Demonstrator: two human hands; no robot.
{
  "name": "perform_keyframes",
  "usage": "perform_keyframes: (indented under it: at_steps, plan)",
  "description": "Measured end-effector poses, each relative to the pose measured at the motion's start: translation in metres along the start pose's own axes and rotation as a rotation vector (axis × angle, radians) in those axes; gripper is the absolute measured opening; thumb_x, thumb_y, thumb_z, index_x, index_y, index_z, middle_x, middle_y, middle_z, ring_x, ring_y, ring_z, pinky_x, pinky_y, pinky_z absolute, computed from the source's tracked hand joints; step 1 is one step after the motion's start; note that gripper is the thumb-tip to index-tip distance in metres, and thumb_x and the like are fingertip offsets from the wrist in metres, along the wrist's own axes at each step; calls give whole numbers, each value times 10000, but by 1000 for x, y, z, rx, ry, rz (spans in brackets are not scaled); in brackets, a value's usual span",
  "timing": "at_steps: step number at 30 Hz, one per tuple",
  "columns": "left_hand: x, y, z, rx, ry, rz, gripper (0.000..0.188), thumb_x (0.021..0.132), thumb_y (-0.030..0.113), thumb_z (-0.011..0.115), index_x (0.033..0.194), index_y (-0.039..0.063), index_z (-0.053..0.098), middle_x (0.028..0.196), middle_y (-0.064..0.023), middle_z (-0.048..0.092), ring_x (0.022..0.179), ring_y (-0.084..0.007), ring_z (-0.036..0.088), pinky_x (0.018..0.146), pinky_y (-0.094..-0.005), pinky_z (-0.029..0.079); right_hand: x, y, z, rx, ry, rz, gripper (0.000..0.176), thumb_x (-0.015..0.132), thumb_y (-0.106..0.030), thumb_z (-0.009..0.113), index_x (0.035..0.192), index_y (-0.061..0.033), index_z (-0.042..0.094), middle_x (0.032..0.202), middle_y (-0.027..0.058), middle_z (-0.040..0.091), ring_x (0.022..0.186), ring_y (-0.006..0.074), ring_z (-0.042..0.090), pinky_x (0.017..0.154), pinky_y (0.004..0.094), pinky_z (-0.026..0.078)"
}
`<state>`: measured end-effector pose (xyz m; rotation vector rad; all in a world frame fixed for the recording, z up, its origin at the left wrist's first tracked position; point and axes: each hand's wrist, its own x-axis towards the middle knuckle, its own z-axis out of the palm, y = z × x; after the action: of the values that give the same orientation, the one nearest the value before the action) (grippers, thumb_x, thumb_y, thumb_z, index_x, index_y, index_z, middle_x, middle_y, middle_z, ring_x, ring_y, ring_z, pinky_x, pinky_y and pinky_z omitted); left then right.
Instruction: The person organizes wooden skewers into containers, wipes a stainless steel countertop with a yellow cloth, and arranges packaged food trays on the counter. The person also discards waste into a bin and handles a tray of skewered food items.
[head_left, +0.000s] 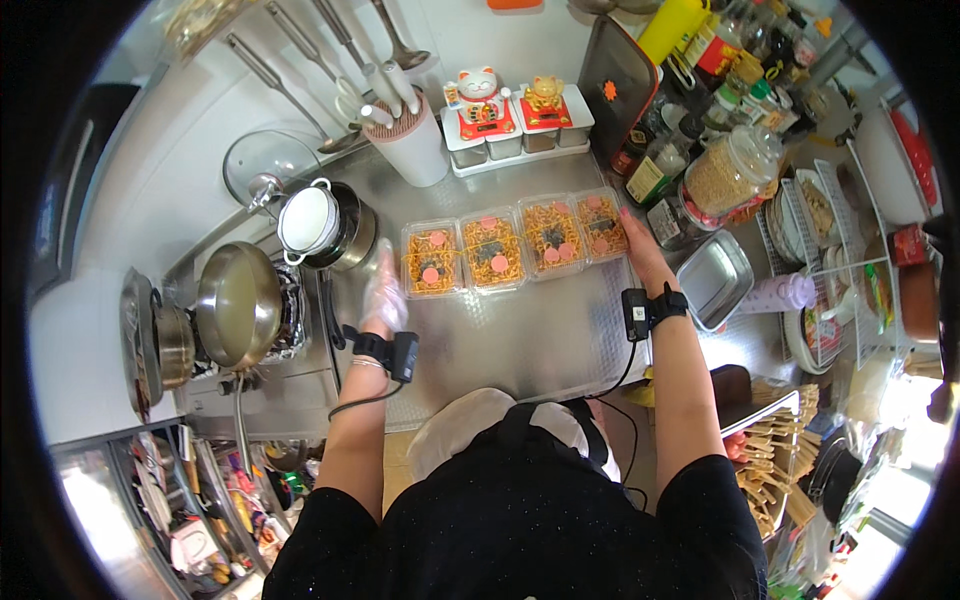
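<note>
Several clear plastic containers of noodles stand side by side in a row on the metal countertop (517, 337). Pink round slices and dark shreds top the noodles. My left hand (384, 289), in a clear plastic glove, is held flat and extended beside the leftmost container (433, 259); whether it touches is hard to tell. Bare, my right hand (641, 244) rests with its fingers along the outer side of the rightmost container (600, 225). Between these two are a second container (491, 249) and a third container (553, 234). Neither hand grasps anything.
Behind the row stand a knife block (409, 142) and a seasoning rack (517, 146) bearing two cat figurines. A frying pan (240, 300) and a pot (360, 232) are on the left. Bottles (656, 172), a grain jar (731, 169) and an empty metal tray (716, 279) crowd the right.
</note>
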<state>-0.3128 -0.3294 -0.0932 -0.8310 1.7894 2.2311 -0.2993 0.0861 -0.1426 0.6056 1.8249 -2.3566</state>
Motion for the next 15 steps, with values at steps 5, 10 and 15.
perform_keyframes:
  at_steps: [5, 10, 15]
  plan:
    - [-19, -42, 20, -255, -190, 0, 537, 975, 445, 399, 1286, 12, 464, 1195, -47, 557, 1052, -162, 539, 918, -295, 454, -16, 4, 9, -248, 80, 66, 692, 905, -482, 533, 1350, 27, 385, 1273, 101, 518, 1134, 182, 508, 966, 297, 387]
    - [-30, -32, 20, -281, -216, 13, 565, 977, 464, 375, 1271, -8, 473, 1216, -57, 551, 1055, -168, 537, 919, -296, 449, -24, -3, 11, -199, 33, 59, 678, 902, -409, 571, 1366, 34, 350, 1276, 118, 515, 1134, 184, 512, 949, 291, 401]
    - [-4, -28, 4, -262, -243, 101, 585, 964, 469, 409, 1286, -17, 465, 1241, -94, 544, 1087, -185, 528, 971, -316, 410, -19, -3, 12, -122, -34, -41, 640, 890, -328, 613, 1367, 15, 359, 1264, 131, 527, 1128, 197, 519, 941, 296, 410]
